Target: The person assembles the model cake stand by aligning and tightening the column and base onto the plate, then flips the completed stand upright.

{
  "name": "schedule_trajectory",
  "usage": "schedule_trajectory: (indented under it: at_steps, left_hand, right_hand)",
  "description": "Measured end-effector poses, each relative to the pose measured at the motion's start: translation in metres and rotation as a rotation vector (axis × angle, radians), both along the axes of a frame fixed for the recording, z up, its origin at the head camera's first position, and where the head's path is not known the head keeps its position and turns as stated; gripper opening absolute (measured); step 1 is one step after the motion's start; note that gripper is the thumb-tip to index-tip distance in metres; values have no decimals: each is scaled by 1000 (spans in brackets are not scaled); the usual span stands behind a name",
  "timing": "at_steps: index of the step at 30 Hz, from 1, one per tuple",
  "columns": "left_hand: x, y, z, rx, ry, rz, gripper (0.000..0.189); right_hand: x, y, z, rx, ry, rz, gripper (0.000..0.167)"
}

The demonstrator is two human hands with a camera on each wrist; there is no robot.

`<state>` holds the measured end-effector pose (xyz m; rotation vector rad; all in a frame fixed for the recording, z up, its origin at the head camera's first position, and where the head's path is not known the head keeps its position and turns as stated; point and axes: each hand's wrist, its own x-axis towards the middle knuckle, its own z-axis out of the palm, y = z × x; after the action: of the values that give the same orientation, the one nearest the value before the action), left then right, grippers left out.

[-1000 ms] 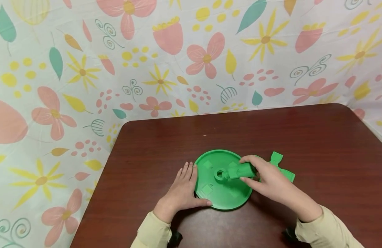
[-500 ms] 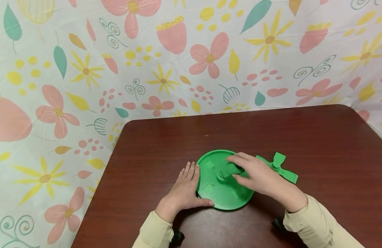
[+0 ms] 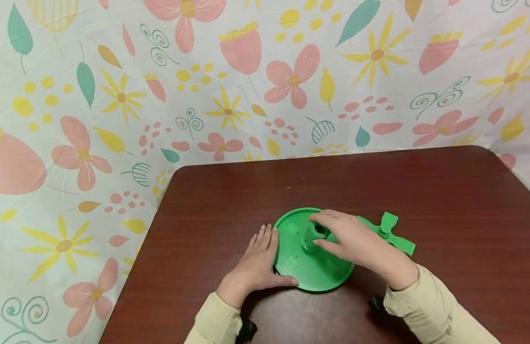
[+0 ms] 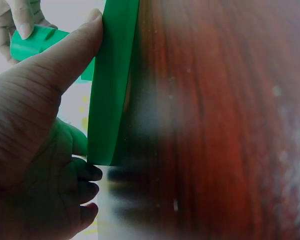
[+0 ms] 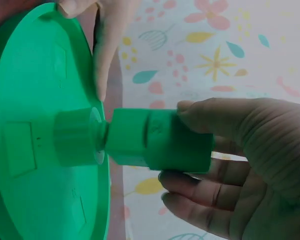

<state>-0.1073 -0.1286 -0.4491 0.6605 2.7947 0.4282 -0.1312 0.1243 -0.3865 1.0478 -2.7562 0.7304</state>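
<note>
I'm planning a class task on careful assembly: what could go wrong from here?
The green tube may go in crooked: in the right wrist view, its narrow end looks to be only at the mouth of the socket. The green disc might shift, since the left hand steadies just one side of it. The right hand could bump the cross-shaped part lying close by.
</note>
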Motion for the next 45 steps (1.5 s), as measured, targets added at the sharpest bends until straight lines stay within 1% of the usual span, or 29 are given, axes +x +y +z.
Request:
schedule_trajectory:
  at_steps: [4, 6, 13, 19, 22, 25, 28, 34, 37, 41, 45]
  left_hand:
    - [0, 0, -1, 6, -9, 2, 126]
    - [0, 0, -1, 10, -20, 4, 126]
    - [2, 0, -3, 28, -46, 16, 127]
    - [4, 0, -6, 45, -57, 23, 126]
    - [5, 0, -7, 53, -57, 26, 126]
    - [5, 0, -7, 62, -52, 25, 126]
    - [5, 0, -7, 67, -45, 23, 126]
    - [4, 0, -7, 74, -40, 25, 127]
    - [3, 0, -5, 72, -40, 25, 127]
    - [2, 0, -3, 67, -37, 23, 127]
    - [1, 0, -3, 65, -32, 22, 127]
  right_hand:
    - [-1, -4, -2, 24, 36, -5, 48]
    - [-1, -6, -5, 24, 36, -18, 49]
    - [2, -14, -15, -2, 23, -110, 53]
    - [3, -22, -26, -15, 77, -196, 54]
    - [4, -23, -29, -15, 92, -219, 56]
    - [4, -21, -30, -21, 90, -222, 61]
    - [4, -16, -30, -51, 40, -184, 65]
    - [2, -7, -30, -186, -158, -5, 62]
    - [0, -5, -30, -246, -213, 52, 62]
    - [-5, -3, -31, -285, -242, 92, 56]
    - [-8, -2, -32, -303, -274, 89, 47]
